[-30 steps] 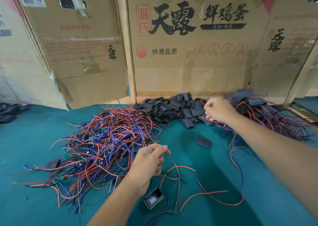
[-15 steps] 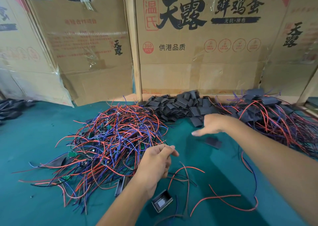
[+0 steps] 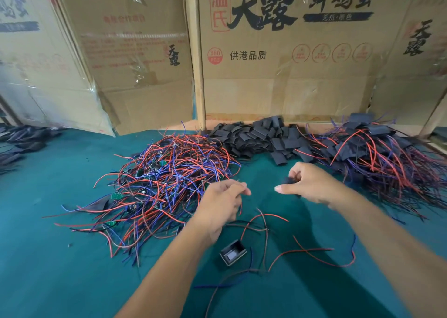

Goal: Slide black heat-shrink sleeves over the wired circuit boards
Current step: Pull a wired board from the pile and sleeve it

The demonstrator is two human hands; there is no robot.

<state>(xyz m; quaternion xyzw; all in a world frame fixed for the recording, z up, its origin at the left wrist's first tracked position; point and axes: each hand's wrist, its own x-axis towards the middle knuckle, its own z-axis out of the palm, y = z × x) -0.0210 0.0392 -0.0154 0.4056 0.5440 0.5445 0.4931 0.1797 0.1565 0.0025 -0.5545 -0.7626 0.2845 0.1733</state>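
- The right hand (image 3: 312,184) pinches one black sleeve (image 3: 289,180), near the sleeve pile (image 3: 261,137).
- The left hand (image 3: 221,202), fingers curled, pinches thin wires (image 3: 238,205); its board isn't visible.
- Left of the sleeve pile lies the wire tangle (image 3: 164,179): trailing leads could snag there.
- A flattened sleeve may jam against the board's corners.

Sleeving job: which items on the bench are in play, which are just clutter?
In play:
- wired boards pile
- loose sleeves pile
- sleeved pile
- sleeve pinched by right hand
- left hand, pinching wires

Clutter:
- small black box
- cardboard boxes
- dark heap, far left
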